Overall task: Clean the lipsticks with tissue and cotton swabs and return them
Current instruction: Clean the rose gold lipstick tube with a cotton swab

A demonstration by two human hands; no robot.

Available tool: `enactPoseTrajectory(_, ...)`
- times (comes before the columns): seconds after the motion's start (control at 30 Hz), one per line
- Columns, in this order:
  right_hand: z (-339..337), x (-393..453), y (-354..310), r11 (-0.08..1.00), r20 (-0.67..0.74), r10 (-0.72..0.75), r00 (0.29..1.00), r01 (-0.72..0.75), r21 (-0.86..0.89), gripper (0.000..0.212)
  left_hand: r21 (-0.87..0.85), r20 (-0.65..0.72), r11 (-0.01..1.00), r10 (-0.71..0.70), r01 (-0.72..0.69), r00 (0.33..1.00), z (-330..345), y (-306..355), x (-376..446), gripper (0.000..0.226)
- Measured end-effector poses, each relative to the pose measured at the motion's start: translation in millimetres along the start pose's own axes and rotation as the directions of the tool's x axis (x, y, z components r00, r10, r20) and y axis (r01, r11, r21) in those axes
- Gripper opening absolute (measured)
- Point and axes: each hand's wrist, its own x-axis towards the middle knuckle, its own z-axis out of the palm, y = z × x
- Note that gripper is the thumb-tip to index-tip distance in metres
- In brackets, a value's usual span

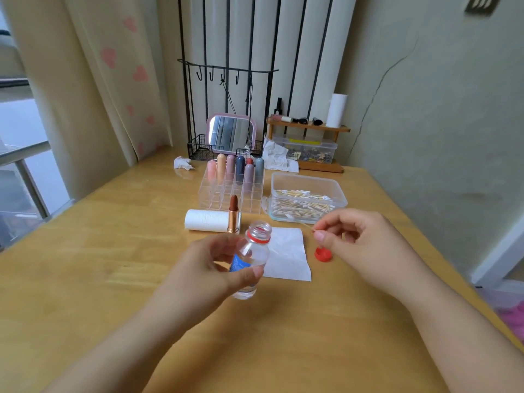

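Note:
My left hand [209, 268] grips a small clear bottle [253, 256] with a blue label, tilted, its mouth uncapped. Its red cap [322, 255] lies on the table below my right hand [357, 239], which pinches a cotton swab [297, 221] pointing left towards the bottle. An uncapped brown lipstick [233, 214] in a gold tube stands upright in front of a tissue roll [207, 220]. A flat tissue sheet [289, 256] lies behind the bottle. Several capped lipsticks [235, 167] stand in a clear organiser [226, 194].
A clear box of cotton swabs [307, 201] sits at the right of the organiser. Crumpled tissues [183, 163] [276, 158], a pink mirror [231, 133], a black wire rack [198, 150] and a wooden shelf [307, 127] stand at the back of the wooden table [113, 265].

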Motion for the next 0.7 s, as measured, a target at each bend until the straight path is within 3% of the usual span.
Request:
enactPoseTrajectory(0.1,5,4,3,0.997,0.046,0.071,0.996,-0.072,0.021,0.015,-0.035,-0.017,0.999,-0.031,0.031,0.999,-17,0,-4,0.056)
enactPoseTrajectory(0.3,28,26,3,0.988,0.074,0.149,0.986,-0.152,0.027,0.009,-0.127,-0.191,0.992,-0.024,0.000,0.981,-63,-4,19,0.021)
enactPoseTrajectory(0.47,40,53,7,0.982,-0.029,0.184,0.983,-0.185,-0.027,0.007,-0.059,-0.319,0.998,-0.020,0.001,0.948,-106,-16,64,0.033)
enactPoseTrajectory(0.57,48,64,11,0.976,-0.041,0.217,0.975,-0.218,-0.024,0.007,-0.029,-0.340,0.998,-0.059,0.053,0.939,-120,-30,92,0.038)
enactPoseTrajectory(0.7,60,74,18,0.970,-0.037,0.239,0.970,-0.240,-0.036,0.009,-0.031,-0.329,0.993,-0.118,0.114,0.937,-120,-52,121,0.021)
